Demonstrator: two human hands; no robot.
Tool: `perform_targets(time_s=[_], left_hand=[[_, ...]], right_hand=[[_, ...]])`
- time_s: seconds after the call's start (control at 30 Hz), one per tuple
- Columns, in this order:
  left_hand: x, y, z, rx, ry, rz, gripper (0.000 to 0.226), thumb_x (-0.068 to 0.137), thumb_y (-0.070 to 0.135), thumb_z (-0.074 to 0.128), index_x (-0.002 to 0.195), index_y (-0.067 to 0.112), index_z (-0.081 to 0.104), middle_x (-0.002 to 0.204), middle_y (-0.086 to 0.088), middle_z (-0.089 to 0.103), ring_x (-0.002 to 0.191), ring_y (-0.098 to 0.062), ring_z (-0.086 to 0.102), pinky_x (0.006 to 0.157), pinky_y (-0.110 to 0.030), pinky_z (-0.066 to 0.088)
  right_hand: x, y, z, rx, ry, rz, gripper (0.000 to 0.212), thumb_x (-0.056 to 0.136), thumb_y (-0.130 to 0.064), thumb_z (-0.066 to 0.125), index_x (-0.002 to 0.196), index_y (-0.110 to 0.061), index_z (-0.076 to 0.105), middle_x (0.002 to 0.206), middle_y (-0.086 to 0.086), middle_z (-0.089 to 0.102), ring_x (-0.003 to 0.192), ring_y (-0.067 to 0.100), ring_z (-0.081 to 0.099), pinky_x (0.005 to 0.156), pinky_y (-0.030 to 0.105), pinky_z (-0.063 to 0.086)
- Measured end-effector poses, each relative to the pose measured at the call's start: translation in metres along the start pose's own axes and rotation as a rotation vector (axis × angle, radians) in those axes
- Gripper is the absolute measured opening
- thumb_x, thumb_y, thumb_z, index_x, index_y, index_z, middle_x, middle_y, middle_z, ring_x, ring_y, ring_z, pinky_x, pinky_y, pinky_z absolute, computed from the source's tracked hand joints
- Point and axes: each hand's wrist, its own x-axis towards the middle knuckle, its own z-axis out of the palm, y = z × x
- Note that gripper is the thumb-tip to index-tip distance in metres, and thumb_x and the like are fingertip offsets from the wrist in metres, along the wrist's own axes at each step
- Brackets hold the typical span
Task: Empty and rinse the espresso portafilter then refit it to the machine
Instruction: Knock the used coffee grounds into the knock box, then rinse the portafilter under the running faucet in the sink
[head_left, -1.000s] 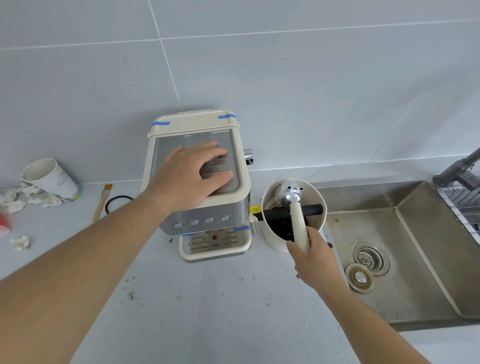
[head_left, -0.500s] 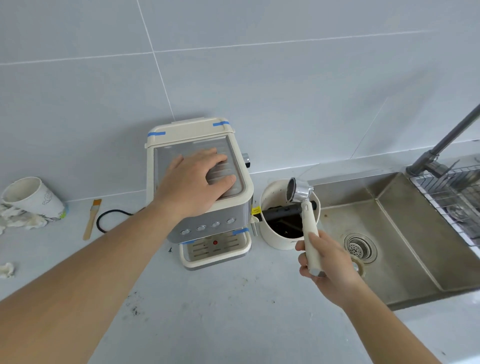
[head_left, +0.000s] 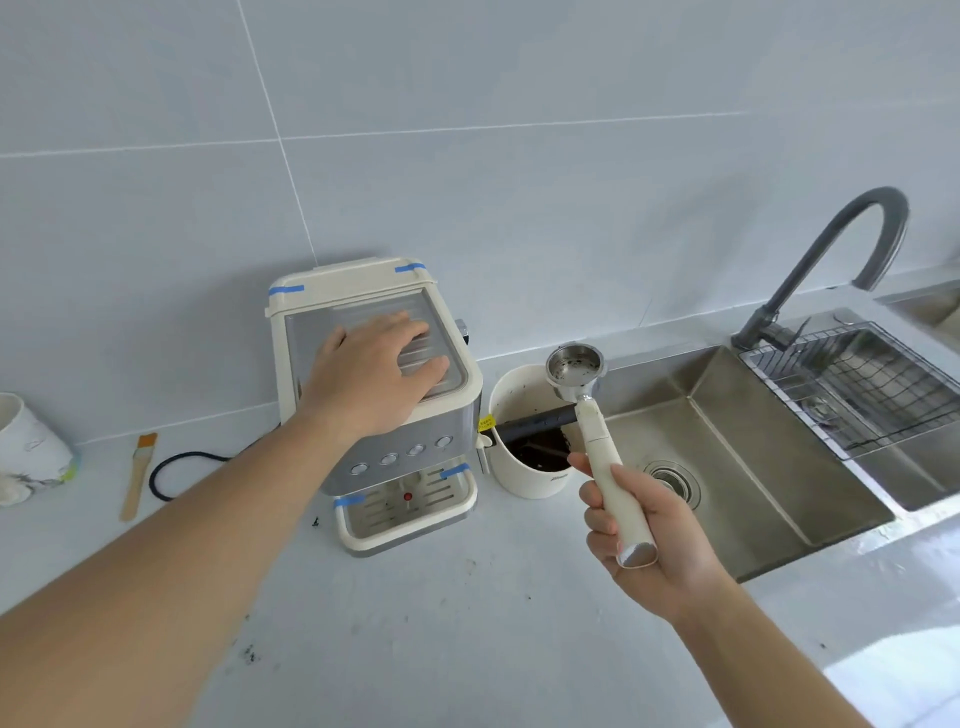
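Your left hand (head_left: 376, 371) lies flat, palm down, fingers spread, on the top plate of the espresso machine (head_left: 374, 405). It grips nothing, just presses on the lid.

Your right hand (head_left: 641, 530) is clenched around the cream handle of the portafilter (head_left: 592, 410). You hold it in the air with the handle end toward you and the metal basket away from you, its open side facing up. The basket sits over the far rim of the knock box (head_left: 532, 431), apart from the machine. A few dark specks show inside the basket; otherwise it looks bare metal.

The knock box is a white tub just to the right of the machine, touching or almost touching its side; can't tell which. A dark bar spans its mouth, with dark grounds below it.

The sink (head_left: 753, 467) is to the right of the knock box, drain strainer (head_left: 670, 480) in the bottom. The faucet (head_left: 826, 260) stands behind the sink, spout curved over. A wire rack (head_left: 852, 384) sits across the right part of the basin.

Left of the machine on the counter (head_left: 467, 623): a black cable loop (head_left: 176, 473), a small brush (head_left: 137, 475) with a wooden handle, and a paper cup (head_left: 31, 447) on its side at the frame edge. Dark crumbs are scattered on the counter in front of the machine.

Blue tape strips mark the machine's lid corners and drip tray.
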Motion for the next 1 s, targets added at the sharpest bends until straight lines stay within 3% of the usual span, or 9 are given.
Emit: perform_targets(time_s=[0.17,0.27,0.33,0.47,0.57,0.63,0.8,0.87,1.0], left_hand=[[0.002,0.0,0.001,0.005,-0.012,-0.006,0.052,0.086,0.065,0.036,0.124,0.035,0.053,0.135,0.012,0.053,0.123,-0.017,0.048,0.111,-0.045,0.027],[0.0,0.001,0.001,0.007,-0.029,-0.013,0.055,0.086,0.065,0.037,0.129,0.034,0.052,0.145,0.008,0.048,0.133,-0.015,0.042,0.114,-0.043,0.024],[-0.001,0.003,-0.002,-0.001,-0.023,-0.018,0.053,0.087,0.062,0.039,0.13,0.033,0.052,0.145,0.009,0.048,0.132,-0.016,0.043,0.114,-0.042,0.024],[-0.004,0.013,-0.008,-0.013,-0.013,-0.04,0.049,0.09,0.053,0.047,0.13,0.027,0.055,0.14,0.008,0.052,0.125,-0.019,0.048,0.108,-0.038,0.029],[-0.004,0.027,-0.007,-0.07,-0.019,-0.093,0.029,0.088,0.047,0.052,0.109,0.029,0.061,0.106,0.013,0.06,0.102,-0.023,0.058,0.081,-0.034,0.043],[-0.004,0.04,-0.005,-0.135,-0.019,-0.12,0.016,0.084,0.048,0.051,0.093,0.037,0.058,0.085,0.014,0.056,0.087,-0.022,0.059,0.067,-0.031,0.041],[0.004,0.107,0.012,-0.274,0.052,-0.123,0.034,0.089,0.041,0.06,0.121,0.032,0.063,0.113,0.02,0.056,0.106,-0.002,0.052,0.092,-0.024,0.037],[0.01,0.145,0.023,-0.395,0.039,-0.132,0.028,0.088,0.039,0.062,0.115,0.031,0.066,0.112,0.024,0.06,0.104,0.005,0.056,0.092,-0.02,0.04],[0.024,0.218,0.049,-0.628,-0.037,-0.211,0.014,0.086,0.039,0.064,0.095,0.034,0.073,0.095,0.024,0.07,0.086,0.015,0.063,0.076,-0.016,0.046]], right_hand=[[-0.013,-0.003,-0.001,0.046,-0.031,0.005,0.059,0.071,-0.026,0.072,0.125,-0.003,0.062,0.066,0.005,0.051,0.04,0.01,0.042,0.034,0.019,0.036],[-0.017,-0.01,-0.006,0.045,-0.09,0.002,0.085,0.045,-0.024,0.097,0.121,-0.003,0.065,0.067,0.006,0.052,0.04,0.011,0.043,0.034,0.021,0.039],[-0.019,-0.017,-0.011,0.047,-0.115,0.004,0.092,0.036,-0.022,0.1,0.119,-0.002,0.065,0.067,0.006,0.052,0.04,0.011,0.044,0.033,0.021,0.039],[-0.021,-0.038,-0.023,0.081,-0.155,0.013,0.09,0.033,-0.019,0.099,0.115,0.0,0.068,0.066,0.006,0.052,0.038,0.011,0.044,0.03,0.02,0.038],[-0.023,-0.059,-0.035,0.086,-0.19,0.018,0.089,0.031,-0.018,0.099,0.113,0.001,0.068,0.064,0.007,0.051,0.037,0.011,0.044,0.029,0.021,0.038],[-0.023,-0.074,-0.044,0.079,-0.21,0.027,0.09,0.033,-0.017,0.099,0.114,0.001,0.067,0.065,0.007,0.051,0.037,0.011,0.044,0.029,0.021,0.039],[-0.023,-0.114,-0.073,0.077,-0.262,0.047,0.09,0.038,-0.017,0.098,0.118,0.001,0.063,0.065,0.009,0.048,0.036,0.012,0.044,0.027,0.022,0.038],[-0.022,-0.132,-0.085,0.068,-0.282,0.05,0.089,0.04,-0.018,0.097,0.12,0.001,0.062,0.065,0.009,0.048,0.036,0.012,0.043,0.027,0.022,0.038],[-0.014,-0.166,-0.114,0.049,-0.291,0.071,0.09,0.04,-0.019,0.098,0.12,0.002,0.063,0.065,0.009,0.049,0.036,0.012,0.044,0.026,0.022,0.037]])
